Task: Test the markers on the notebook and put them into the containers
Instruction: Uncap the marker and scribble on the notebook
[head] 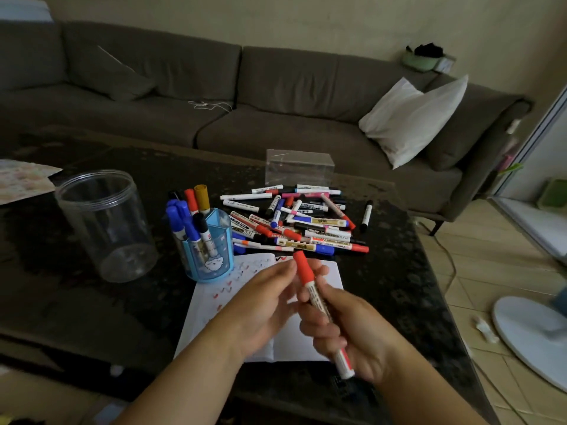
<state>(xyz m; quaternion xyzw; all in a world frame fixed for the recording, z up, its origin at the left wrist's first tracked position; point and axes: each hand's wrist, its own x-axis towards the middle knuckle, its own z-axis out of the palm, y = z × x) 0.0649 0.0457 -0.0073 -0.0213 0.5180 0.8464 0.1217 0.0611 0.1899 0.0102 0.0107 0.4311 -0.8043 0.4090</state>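
Note:
My right hand (343, 329) grips the white barrel of a red-capped marker (316, 297), held slanted above the open notebook (214, 305). My left hand (264, 299) reaches to the red cap, its fingertips touching the cap's side. The notebook page carries several short red test marks. Behind the notebook lies a pile of markers (300, 222) in red, blue, black and pink. A blue pen holder (211, 256) left of the pile holds several capped markers upright. A clear round jar (107, 222) stands further left, and a clear box (299, 167) sits behind the pile.
Everything rests on a dark table (92, 302). One black marker (366, 216) lies apart at the pile's right. A patterned paper (21, 179) lies at the far left edge. A brown sofa with a white cushion (414, 118) stands behind; a white fan base (534, 335) is on the floor right.

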